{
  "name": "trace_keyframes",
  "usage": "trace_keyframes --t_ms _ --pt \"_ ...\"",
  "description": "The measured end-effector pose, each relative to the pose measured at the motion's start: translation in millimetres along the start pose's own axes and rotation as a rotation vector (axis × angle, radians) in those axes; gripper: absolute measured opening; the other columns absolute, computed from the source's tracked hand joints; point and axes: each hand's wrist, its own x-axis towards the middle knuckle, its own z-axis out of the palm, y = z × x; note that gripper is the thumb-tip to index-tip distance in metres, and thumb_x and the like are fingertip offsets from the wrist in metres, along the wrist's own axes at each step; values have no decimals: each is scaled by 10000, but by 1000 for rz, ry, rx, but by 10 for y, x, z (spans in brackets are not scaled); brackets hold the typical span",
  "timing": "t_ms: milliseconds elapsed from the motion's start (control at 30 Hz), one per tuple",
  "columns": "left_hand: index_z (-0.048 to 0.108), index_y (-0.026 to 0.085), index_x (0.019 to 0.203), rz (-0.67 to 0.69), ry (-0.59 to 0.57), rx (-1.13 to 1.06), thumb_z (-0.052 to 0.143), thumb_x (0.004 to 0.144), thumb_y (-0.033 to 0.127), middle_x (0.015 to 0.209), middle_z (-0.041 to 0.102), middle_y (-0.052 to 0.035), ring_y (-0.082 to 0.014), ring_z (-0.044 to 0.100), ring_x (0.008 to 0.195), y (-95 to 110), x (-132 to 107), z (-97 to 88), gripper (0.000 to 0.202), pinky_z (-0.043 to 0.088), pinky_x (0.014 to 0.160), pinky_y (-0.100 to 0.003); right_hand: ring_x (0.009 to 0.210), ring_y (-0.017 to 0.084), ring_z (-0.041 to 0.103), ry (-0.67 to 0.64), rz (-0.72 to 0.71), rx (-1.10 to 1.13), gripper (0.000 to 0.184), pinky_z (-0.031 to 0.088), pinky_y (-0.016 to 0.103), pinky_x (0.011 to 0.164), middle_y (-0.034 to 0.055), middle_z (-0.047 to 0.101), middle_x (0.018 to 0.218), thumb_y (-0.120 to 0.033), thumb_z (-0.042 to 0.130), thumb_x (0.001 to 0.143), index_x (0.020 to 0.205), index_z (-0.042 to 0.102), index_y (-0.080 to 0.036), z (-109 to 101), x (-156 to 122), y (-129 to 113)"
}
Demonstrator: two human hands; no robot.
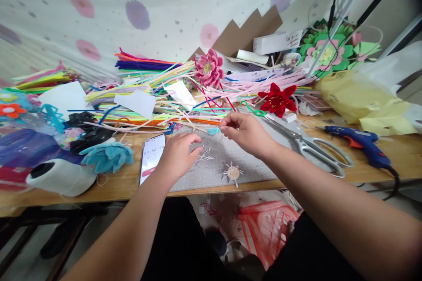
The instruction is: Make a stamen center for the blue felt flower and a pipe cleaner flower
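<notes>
My right hand (242, 131) is pinched above the grey cutting mat (184, 178); what lies between its fingertips is too small to make out. Just left of those fingertips is a small bunch of light-blue strips (213, 131). Over the mat's left side, my left hand (180, 153) has curved fingers, with a gap between thumb and forefinger and nothing visible between them. Beside its thumb lie several short white stem pieces (206, 154). Nearer the front edge sits a round tan disc (233, 173) with short white pieces sticking out around it.
A phone (152, 158) lies left of the mat, near a blue fabric flower (108, 157) and a white thread spool (62, 177). Scissors (305, 142) and a blue glue gun (361, 140) are on the right. Pipe cleaners (148, 63), a pink flower (210, 68) and a red flower (278, 99) fill the back.
</notes>
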Motion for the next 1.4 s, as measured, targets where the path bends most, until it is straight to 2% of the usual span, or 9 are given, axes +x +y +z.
trace_keyframes --t_ms 67,167,300,467,667,800,933,1167,1400 --pt "621 215 993 4 29 -94 548 789 277 1031 656 -53 -209 594 895 63 -18 -7 226 452 777 -352 587 101 498 -9 -18 -37 55 390 239 576 -15 569 625 -168 550 752 705 574 -153 -24 -41 -47" --pt "552 214 1147 40 24 -450 526 829 299 1161 614 -63 -190 582 996 188 -56 46 330 454 837 -331 619 103 526 -26 -50 -68 55 402 234 598 -7 605 662 -146 557 748 708 595 -149 -29 -110 -102" --pt "545 192 1097 -9 -52 -812 602 783 269 961 667 -41 -167 618 902 303 -130 197 328 471 799 -294 639 104 563 -61 -64 -71 65 418 222 595 -3 638 697 -118 562 746 719 610 -154 -32 -220 -128" --pt "641 180 787 -79 -8 -648 606 749 261 751 666 -8 -152 608 723 265 -220 304 96 469 697 -283 642 103 557 -90 -81 -201 103 427 221 602 -2 632 703 -75 568 733 713 615 -164 -85 -425 -58" --pt "672 211 811 -63 -196 -557 571 773 236 740 692 12 -145 625 700 201 -238 378 110 480 678 -277 672 120 556 -111 -182 -304 112 452 244 636 29 603 735 -78 539 767 746 614 -159 -153 -741 189" --pt "676 224 800 13 -161 -385 570 768 202 800 708 8 -154 637 749 234 -229 473 113 477 710 -289 741 150 571 -124 -263 -426 139 457 269 667 63 613 807 -94 505 805 818 629 -155 -168 -887 324" --pt "635 226 881 18 -161 -383 520 797 171 786 707 16 -143 643 746 243 -229 514 153 470 716 -281 777 158 575 -130 -312 -510 162 459 268 682 72 621 852 -112 490 830 857 644 -157 -140 -980 381" --pt "585 206 751 144 -146 -159 509 798 169 738 625 7 -151 570 724 256 -229 485 97 424 674 -280 789 179 558 -170 -398 -723 182 439 286 652 77 627 884 -163 472 863 872 654 -174 -114 -1055 397" --pt "575 203 708 209 -64 -117 525 746 100 700 602 12 -146 537 694 275 -198 564 121 403 654 -276 766 177 538 -207 -416 -765 185 438 290 651 64 623 873 -186 458 880 846 639 -171 -125 -1085 362"
